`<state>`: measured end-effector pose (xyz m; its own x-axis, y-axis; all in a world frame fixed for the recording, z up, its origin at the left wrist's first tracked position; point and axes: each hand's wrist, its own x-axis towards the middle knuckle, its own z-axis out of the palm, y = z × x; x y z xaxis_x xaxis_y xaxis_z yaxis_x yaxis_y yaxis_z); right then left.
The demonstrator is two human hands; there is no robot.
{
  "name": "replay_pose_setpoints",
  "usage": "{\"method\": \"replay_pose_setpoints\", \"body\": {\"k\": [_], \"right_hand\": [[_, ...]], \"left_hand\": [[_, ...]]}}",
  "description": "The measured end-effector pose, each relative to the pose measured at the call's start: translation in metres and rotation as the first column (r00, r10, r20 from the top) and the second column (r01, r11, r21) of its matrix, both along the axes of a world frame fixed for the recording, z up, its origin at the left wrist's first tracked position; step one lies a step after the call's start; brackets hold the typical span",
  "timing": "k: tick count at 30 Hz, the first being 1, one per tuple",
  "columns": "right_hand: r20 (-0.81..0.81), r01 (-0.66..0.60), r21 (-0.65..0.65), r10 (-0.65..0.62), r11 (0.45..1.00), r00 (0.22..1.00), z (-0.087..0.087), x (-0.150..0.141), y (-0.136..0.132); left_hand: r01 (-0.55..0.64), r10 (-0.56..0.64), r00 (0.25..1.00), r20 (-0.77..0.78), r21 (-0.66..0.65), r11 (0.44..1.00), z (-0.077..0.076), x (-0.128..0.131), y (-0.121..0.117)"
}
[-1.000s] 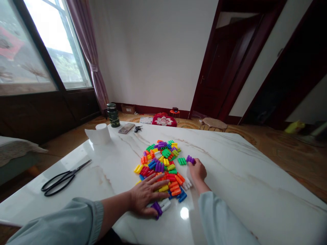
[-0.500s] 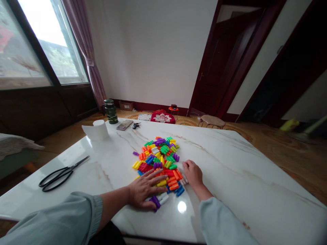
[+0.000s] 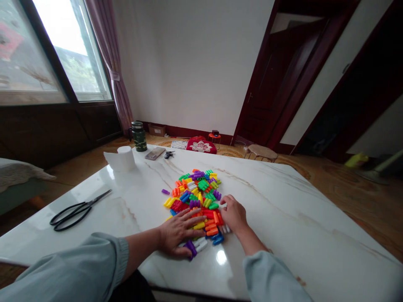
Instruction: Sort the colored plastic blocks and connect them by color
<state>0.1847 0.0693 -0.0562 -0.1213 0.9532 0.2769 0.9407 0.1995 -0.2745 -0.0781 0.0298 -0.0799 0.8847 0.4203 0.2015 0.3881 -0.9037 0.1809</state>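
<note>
A heap of small colourful plastic building pieces (image 3: 203, 184) lies on the white marble-patterned table (image 3: 277, 209). My left hand (image 3: 181, 233) rests flat on the near side of the heap, fingers spread. Beside its thumb are a purple piece (image 3: 190, 249) and a white piece (image 3: 200, 243). At the right edge of the heap, my right hand (image 3: 234, 213) has its fingers closed, and a small white piece (image 3: 223, 206) pokes out at the fingertips. Orange pieces (image 3: 212, 231) and blue pieces (image 3: 217, 239) lie between the two hands.
Black-handled scissors (image 3: 74, 214) lie at the left. Toward the back left stand a white paper roll (image 3: 124, 158) and a camouflage flask (image 3: 139, 137), with a phone (image 3: 155, 153) and keys (image 3: 169, 154) nearby. A stool (image 3: 261, 152) stands beyond the table.
My right hand has shifted slightly left onto the heap's edge, and a white piece now shows at its fingertips. The blue pieces near it have shifted a little. My left hand stays put.
</note>
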Motion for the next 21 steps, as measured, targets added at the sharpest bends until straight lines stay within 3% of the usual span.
{"method": "replay_pose_setpoints", "body": {"k": [4, 9, 13, 17, 19, 21], "right_hand": [[-0.012, -0.206, 0.015, 0.206, 0.978, 0.978, 0.003, -0.008, 0.004], [0.062, -0.223, -0.041, 0.226, 0.974, 0.972, 0.003, -0.013, 0.009], [-0.023, -0.236, 0.076, 0.239, 0.969, 0.971, 0.005, -0.009, 0.009], [-0.295, -0.052, 0.330, 0.155, 0.943, 0.943, 0.000, 0.014, 0.013], [-0.395, 0.092, 0.344, 0.055, 0.935, 0.917, -0.014, 0.033, 0.018], [-0.418, 0.175, 0.251, -0.057, 0.952, 0.907, -0.032, 0.053, 0.024]], "left_hand": [[-0.001, 0.001, 1.000, -0.014, -0.005, 1.000, -0.002, 0.001, 0.000], [-0.020, 0.020, 1.000, 0.013, 0.008, 1.000, -0.005, 0.001, 0.000], [-0.006, 0.006, 1.000, -0.009, 0.000, 1.000, -0.002, 0.001, 0.001], [0.002, -0.002, 1.000, -0.001, -0.009, 1.000, 0.001, 0.001, 0.000], [0.003, -0.003, 1.000, 0.001, -0.011, 1.000, 0.001, 0.001, 0.000], [-0.001, 0.001, 1.000, 0.003, -0.010, 1.000, 0.001, 0.001, 0.000]]}}
